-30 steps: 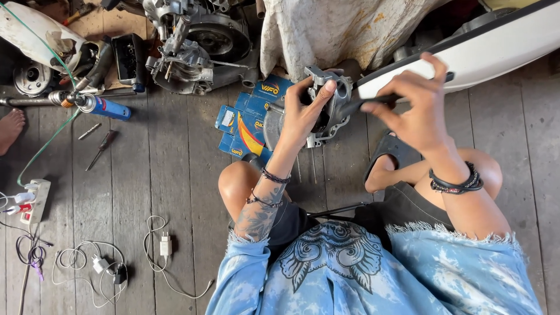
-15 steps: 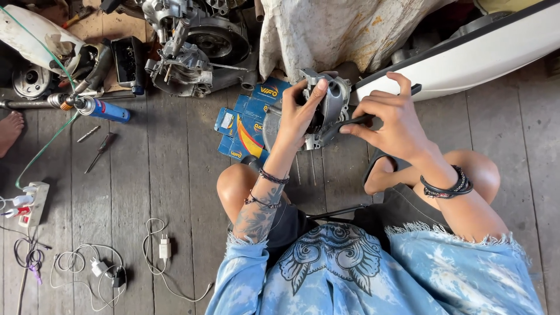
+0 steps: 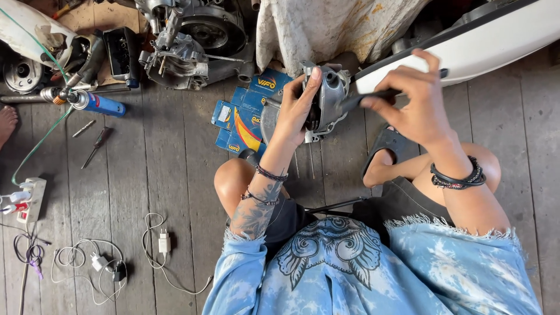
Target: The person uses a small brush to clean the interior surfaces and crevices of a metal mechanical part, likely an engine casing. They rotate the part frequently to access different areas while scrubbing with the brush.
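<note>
My left hand grips a grey metal engine part and holds it upright above my knees. My right hand is shut on a dark-handled tool whose tip goes into the right side of that part. Both wrists carry dark bracelets. Under the part lie blue and yellow cardboard boxes on the wooden plank floor. I sit with knees bent, in a blue patterned shirt.
An engine block stands at the top, a stained cloth next to it, a white scooter panel at upper right. A blue gas torch, a screwdriver, a power strip and chargers with cables lie at left.
My right hand has moved left and pushed the tool closer into the metal part. My left hand has turned the part a little and kept hold of it.
</note>
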